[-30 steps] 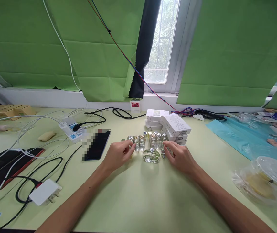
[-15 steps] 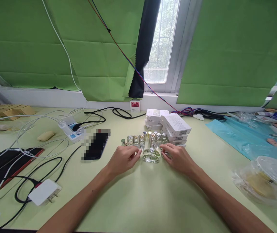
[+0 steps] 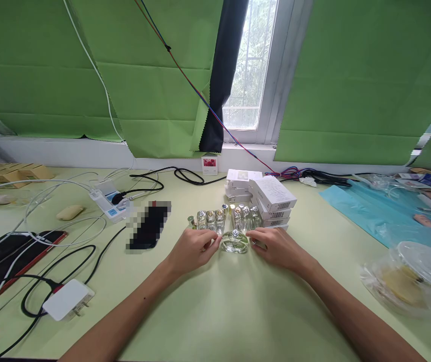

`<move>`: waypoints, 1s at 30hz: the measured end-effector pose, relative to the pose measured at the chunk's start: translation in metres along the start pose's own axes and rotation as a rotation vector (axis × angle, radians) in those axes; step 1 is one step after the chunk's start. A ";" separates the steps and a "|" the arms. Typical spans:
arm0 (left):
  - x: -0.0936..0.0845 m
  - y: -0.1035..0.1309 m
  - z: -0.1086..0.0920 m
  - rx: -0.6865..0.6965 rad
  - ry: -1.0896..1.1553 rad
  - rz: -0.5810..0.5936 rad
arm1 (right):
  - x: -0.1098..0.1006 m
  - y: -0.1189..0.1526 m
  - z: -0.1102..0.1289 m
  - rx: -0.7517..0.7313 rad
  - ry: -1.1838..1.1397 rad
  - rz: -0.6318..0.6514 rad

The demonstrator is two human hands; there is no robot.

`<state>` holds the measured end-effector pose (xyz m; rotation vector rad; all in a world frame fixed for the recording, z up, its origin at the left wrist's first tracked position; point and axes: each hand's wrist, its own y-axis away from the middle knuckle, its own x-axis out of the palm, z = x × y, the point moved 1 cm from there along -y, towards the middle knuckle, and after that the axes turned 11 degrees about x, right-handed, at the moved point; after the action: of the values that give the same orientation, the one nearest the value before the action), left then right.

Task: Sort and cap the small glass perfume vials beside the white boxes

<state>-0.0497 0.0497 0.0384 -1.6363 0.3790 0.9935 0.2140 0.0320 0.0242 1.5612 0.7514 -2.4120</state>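
Note:
A clear oval glass perfume bottle (image 3: 234,245) with a silvery spray top stands upright on the table between my two hands. My left hand (image 3: 195,247) has its fingers curled and drawn together, the fingertips against the bottle's left side. On the other side, my right hand (image 3: 274,246) bends its fingers inward, the fingertips at the bottle's right edge. Just behind stand several small glass bottles (image 3: 210,219) on the left and more small bottles (image 3: 242,217) on the right. A small green-topped item (image 3: 191,221) lies near my left hand.
Stacked white boxes (image 3: 273,195) stand behind my right hand. To the left lie a phone (image 3: 149,226), a power strip (image 3: 107,205), a white charger (image 3: 69,299) and looping cables. A lidded plastic cup (image 3: 407,281) and blue plastic sheet (image 3: 373,211) are on the right.
My right hand has moved slightly left, its fingertips now at the bottle's edge. The left hand and the bottle look almost unmoved; the whole view has shifted a little.

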 end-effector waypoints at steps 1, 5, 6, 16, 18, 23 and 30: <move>0.000 0.000 0.000 0.000 0.010 0.006 | 0.000 0.000 0.000 -0.003 -0.007 0.003; 0.001 -0.001 -0.002 0.004 0.027 0.016 | 0.000 0.000 -0.001 0.000 -0.024 0.009; 0.001 -0.001 -0.002 0.005 0.027 0.016 | 0.000 0.000 -0.001 0.003 -0.022 0.014; 0.002 -0.001 -0.004 -0.005 0.024 0.008 | 0.005 -0.001 0.000 0.074 0.013 0.051; 0.003 -0.001 -0.004 -0.009 0.025 0.004 | 0.005 0.000 -0.001 0.086 0.005 0.045; 0.004 -0.002 -0.008 -0.040 0.064 -0.050 | 0.005 -0.001 0.000 0.034 -0.058 -0.041; 0.007 -0.001 -0.013 -0.160 0.147 -0.060 | 0.000 -0.003 0.010 -0.075 -0.265 -0.495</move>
<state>-0.0394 0.0401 0.0343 -1.8613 0.3535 0.8797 0.2047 0.0294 0.0285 1.0888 1.2721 -2.8057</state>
